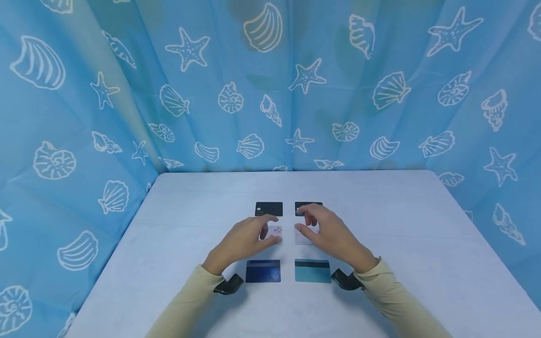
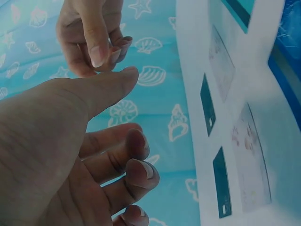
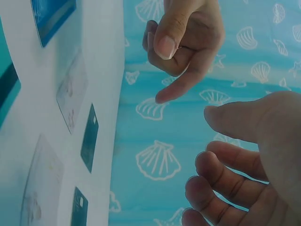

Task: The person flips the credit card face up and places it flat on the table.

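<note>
Hovering over pale cards (image 1: 304,239), left grip (image 1: 245,238) and right grip (image 1: 336,235) — both loosely parted — hold nothing.

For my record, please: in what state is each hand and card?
Left hand: empty, fingers bent
Right hand: empty, fingers bent
Left black card: flat, chip visible
Right black card: flat, chip visible
Left pale card: flat
Right pale card: flat
Blue card: flat, stripe showing
Teal card: flat, stripe showing

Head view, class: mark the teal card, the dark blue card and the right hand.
Teal card (image 1: 313,272), head view: middle of its face.
Dark blue card (image 1: 263,272), head view: middle of its face.
Right hand (image 1: 334,232), head view: its back.
</note>
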Motion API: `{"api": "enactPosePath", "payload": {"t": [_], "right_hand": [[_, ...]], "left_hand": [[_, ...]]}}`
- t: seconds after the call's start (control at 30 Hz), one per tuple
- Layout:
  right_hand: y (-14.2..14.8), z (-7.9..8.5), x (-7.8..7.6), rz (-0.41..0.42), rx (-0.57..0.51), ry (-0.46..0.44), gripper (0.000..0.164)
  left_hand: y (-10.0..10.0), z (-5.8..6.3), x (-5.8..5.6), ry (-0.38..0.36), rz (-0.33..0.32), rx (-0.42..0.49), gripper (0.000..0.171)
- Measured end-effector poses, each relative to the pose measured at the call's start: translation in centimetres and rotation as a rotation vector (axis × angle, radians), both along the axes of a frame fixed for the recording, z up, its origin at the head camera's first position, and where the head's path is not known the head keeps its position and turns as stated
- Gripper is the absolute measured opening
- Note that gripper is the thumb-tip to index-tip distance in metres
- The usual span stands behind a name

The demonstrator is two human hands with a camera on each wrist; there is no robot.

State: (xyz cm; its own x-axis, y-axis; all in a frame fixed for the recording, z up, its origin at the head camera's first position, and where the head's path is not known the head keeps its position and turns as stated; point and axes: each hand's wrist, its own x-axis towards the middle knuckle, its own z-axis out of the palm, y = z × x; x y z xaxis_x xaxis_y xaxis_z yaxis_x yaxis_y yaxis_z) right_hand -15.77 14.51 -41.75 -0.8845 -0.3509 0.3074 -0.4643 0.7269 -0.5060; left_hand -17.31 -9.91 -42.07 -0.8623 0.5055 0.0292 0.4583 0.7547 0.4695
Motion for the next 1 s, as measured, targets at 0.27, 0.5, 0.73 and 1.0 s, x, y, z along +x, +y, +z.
{"api": "enactPosePath", "payload": {"t": [0.27, 0.5, 0.73, 1.0], "right_hand": [[-1.3, -0.4, 0.8, 0.034, 0.023, -0.061, 0.042], [-2.4, -1.2, 1.4, 0.056, 0.066, -0.116, 0.045], [-3.5, -2.2, 1.8, 0.094, 0.117, -0.192, 0.050], [-3.8, -3.1, 1.9, 0.138, 0.172, -0.224, 0.051]], "left_hand": [[-1.8, -0.5, 1.4, -0.023, 0.032, -0.039, 0.054], [-3.1, -1.4, 2.3, -0.062, 0.041, -0.080, 0.056], [-4.3, -2.5, 3.1, -0.094, 0.030, -0.120, 0.059], [-4.8, -3.5, 3.7, -0.117, 0.019, -0.168, 0.062]]}}
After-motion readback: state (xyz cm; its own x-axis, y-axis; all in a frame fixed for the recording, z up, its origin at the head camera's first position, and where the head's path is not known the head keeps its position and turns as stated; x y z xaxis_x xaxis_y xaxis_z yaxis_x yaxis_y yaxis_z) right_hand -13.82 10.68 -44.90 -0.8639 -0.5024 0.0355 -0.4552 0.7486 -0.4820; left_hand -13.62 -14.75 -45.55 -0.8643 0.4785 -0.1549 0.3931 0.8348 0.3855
